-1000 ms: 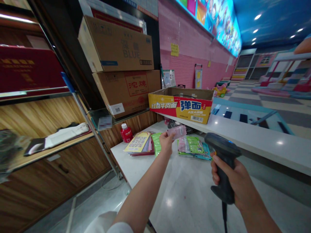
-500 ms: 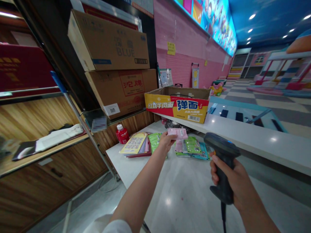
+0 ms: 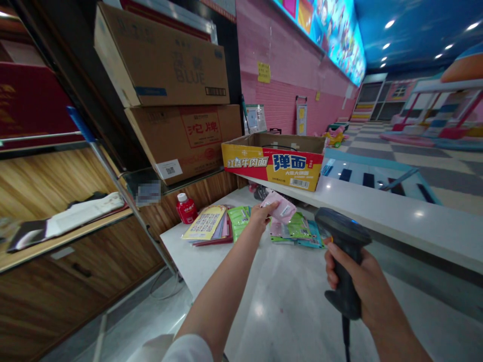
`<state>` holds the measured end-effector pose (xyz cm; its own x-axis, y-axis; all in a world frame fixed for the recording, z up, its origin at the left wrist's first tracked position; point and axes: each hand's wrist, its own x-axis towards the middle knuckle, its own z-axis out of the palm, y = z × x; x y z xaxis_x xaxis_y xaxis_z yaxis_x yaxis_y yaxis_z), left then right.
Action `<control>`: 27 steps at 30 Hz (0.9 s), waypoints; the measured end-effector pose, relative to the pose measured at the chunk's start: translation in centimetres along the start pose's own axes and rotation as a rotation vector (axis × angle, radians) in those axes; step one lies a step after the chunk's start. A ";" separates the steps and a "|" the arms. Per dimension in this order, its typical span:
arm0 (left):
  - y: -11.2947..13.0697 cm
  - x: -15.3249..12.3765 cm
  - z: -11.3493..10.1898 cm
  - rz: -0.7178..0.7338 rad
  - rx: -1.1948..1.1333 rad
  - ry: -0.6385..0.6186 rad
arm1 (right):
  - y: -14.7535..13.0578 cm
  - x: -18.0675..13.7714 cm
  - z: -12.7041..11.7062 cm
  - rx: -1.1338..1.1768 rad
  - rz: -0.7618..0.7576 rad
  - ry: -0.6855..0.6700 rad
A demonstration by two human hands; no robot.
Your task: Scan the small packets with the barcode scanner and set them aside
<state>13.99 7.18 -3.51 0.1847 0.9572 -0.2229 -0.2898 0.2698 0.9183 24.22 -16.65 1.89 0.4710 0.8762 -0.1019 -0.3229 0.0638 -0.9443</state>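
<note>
My left hand (image 3: 261, 215) is closed on the edge of a pink packet (image 3: 284, 210), held tilted above the table with a small white label showing. Just below it lies a pile of green, pink and blue packets (image 3: 301, 227). In my right hand (image 3: 362, 276) is a black barcode scanner (image 3: 341, 229), gripped by its handle, its head towards the packets and its cable hanging down. Left of the pile, partly behind my left wrist, are more green packets (image 3: 238, 221). Beside those sits a stack of booklets (image 3: 206, 224) with a yellow one on top.
A red bottle (image 3: 186, 210) with a white cap stands at the table's left edge. On the raised white ledge (image 3: 377, 201) sits an open yellow-and-red noodle carton (image 3: 271, 168). Two brown cardboard boxes (image 3: 184, 146) are stacked behind, at left. A metal pole (image 3: 121, 183) leans nearby.
The pink packet in my left hand has tilted, its right end now lower and its labelled face more visible. My right hand keeps the scanner almost in the same place.
</note>
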 end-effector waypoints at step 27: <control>-6.5 -2.7 -0.3 0.585 1.072 -0.325 | -0.2 0.2 0.3 -0.012 0.016 0.023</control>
<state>15.15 2.91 -8.99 0.5522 0.7935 0.2557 0.4707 -0.5499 0.6900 24.17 -16.38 2.17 0.4845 0.8659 -0.1243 -0.3205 0.0435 -0.9462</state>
